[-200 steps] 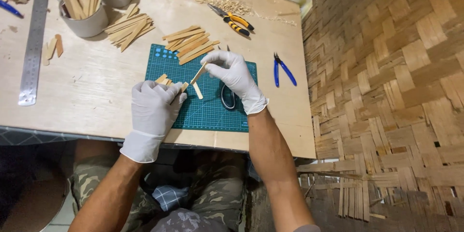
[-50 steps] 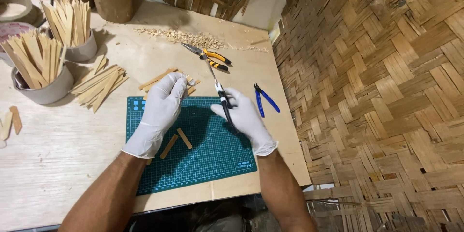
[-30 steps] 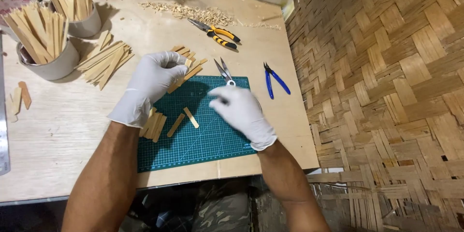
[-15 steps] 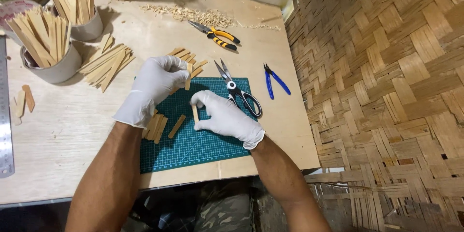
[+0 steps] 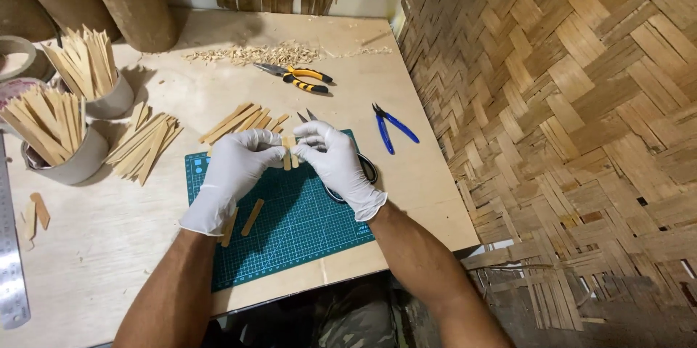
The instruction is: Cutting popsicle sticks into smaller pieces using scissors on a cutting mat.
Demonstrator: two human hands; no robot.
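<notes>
blue pliers (image 5: 393, 128) | yellow-handled pliers (image 5: 301, 77) | metal ruler (image 5: 10, 264) | wood shavings (image 5: 250, 53)

scissors (image 5: 356, 174) mostly under right hand (image 5: 336, 161), ruler (image 5: 10, 261) perhaps edge-cropped

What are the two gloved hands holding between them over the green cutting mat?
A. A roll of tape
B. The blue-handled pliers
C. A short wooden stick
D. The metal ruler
C. The left hand and right hand pinch a short wooden stick between their fingertips above the green cutting mat; the blue-handled pliers lie apart on the table and the metal ruler rests at the far left edge.
</notes>
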